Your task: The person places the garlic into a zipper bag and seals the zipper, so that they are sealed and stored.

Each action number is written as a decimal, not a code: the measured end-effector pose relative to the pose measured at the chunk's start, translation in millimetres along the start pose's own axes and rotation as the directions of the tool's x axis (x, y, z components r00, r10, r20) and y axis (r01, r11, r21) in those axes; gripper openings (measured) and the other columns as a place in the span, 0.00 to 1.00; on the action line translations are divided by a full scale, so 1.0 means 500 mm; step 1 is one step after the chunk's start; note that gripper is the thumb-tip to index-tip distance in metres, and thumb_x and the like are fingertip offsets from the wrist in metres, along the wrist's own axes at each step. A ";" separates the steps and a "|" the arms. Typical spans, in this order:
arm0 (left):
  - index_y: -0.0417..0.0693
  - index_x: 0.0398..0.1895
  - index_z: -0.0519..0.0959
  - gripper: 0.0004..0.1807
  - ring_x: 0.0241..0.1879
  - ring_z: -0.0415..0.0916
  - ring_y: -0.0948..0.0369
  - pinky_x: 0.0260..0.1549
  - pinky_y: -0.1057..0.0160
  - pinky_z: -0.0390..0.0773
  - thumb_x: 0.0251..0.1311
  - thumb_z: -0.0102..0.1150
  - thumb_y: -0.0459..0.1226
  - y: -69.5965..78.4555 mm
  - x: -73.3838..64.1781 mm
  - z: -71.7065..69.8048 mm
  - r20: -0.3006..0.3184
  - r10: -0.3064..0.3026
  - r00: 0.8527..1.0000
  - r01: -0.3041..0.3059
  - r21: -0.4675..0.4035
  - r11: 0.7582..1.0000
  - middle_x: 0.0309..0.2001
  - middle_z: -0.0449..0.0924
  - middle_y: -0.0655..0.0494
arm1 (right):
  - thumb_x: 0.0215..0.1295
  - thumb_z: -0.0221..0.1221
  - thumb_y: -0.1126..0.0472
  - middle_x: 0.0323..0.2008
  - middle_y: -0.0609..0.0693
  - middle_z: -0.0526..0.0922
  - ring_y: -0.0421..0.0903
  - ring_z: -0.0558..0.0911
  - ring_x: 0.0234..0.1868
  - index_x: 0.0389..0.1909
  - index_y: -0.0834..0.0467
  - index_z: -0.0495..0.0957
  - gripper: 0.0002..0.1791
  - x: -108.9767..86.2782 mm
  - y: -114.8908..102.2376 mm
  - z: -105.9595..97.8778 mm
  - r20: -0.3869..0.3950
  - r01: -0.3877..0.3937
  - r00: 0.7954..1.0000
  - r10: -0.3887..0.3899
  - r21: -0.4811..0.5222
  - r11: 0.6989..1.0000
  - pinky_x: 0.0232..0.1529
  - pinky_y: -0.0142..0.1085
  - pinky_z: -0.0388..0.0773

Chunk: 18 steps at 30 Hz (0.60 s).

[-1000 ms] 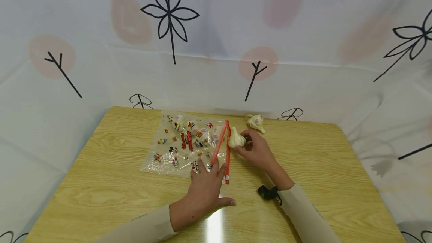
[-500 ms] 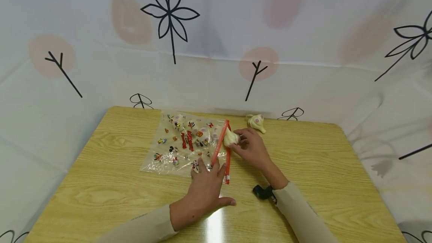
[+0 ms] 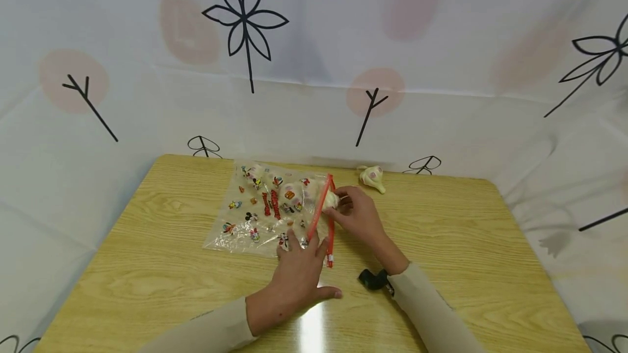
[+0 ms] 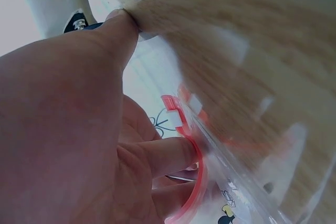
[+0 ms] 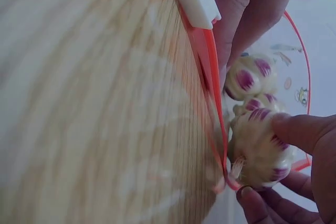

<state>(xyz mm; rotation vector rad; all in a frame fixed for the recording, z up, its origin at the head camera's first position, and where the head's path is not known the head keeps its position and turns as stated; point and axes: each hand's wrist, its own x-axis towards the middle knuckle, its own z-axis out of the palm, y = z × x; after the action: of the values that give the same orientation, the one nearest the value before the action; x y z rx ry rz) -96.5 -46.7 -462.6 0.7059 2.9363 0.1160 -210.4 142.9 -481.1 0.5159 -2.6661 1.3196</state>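
Note:
A clear zip bag point(image 3: 223, 236) with cartoon prints lies on the table, its red-edged mouth point(image 3: 321, 206) facing right and parted. Several garlic bulbs point(image 3: 293, 195) show through the plastic. My right hand point(image 3: 360, 215) pinches another garlic bulb point(image 5: 260, 142) between thumb and fingers, right in the bag's mouth. Purple-streaked bulbs point(image 5: 251, 77) lie beyond it in the right wrist view. My left hand point(image 3: 300, 268) rests at the near side of the mouth, fingers extended over the bag and thumb spread. In the left wrist view its fingers point(image 4: 170, 156) reach against the red edge.
One loose garlic bulb point(image 3: 373, 177) lies near the table's back edge, right of the bag. A white slider point(image 5: 199, 10) sits on the red zip. A black device point(image 3: 374, 279) is at the right wrist. Patterned white cloth point(image 3: 304, 119) surrounds the wooden table point(image 3: 147, 287).
My right hand has moved left, carrying the garlic bulb from outside the red edge into the bag's mouth. Bulbs inside have shifted slightly. The left hand has stayed in place.

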 end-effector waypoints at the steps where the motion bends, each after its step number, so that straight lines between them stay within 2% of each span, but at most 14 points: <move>1: 0.53 0.82 0.66 0.62 0.69 0.63 0.19 0.48 0.28 0.82 0.51 0.56 0.81 0.000 0.000 0.000 0.002 0.000 1.000 0.000 0.001 1.000 0.76 0.69 0.46 | 0.63 0.76 0.57 0.50 0.56 0.85 0.53 0.88 0.44 0.58 0.62 0.81 0.26 0.001 -0.001 0.002 0.000 -0.008 1.000 0.008 0.004 1.000 0.48 0.48 0.88; 11: 0.54 0.82 0.65 0.62 0.69 0.62 0.19 0.48 0.28 0.82 0.51 0.56 0.81 -0.002 -0.001 -0.001 0.003 0.004 1.000 -0.004 -0.006 1.000 0.77 0.68 0.47 | 0.64 0.73 0.67 0.50 0.62 0.86 0.55 0.90 0.43 0.56 0.66 0.82 0.21 0.012 -0.015 0.026 0.002 -0.011 1.000 0.011 0.064 0.998 0.46 0.48 0.89; 18: 0.54 0.82 0.65 0.62 0.67 0.64 0.19 0.46 0.28 0.82 0.50 0.57 0.81 -0.003 -0.001 0.003 -0.032 0.017 0.999 -0.017 0.004 1.000 0.75 0.70 0.47 | 0.64 0.72 0.66 0.46 0.59 0.87 0.55 0.90 0.42 0.54 0.65 0.84 0.18 0.024 -0.027 0.041 -0.002 -0.012 1.000 0.012 0.084 0.996 0.46 0.47 0.89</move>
<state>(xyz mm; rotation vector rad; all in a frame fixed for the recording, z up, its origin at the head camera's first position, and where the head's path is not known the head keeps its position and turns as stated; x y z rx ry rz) -96.3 -48.1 -464.0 0.7364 2.9623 0.1243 -216.2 116.1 -480.6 0.5082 -2.6250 1.4399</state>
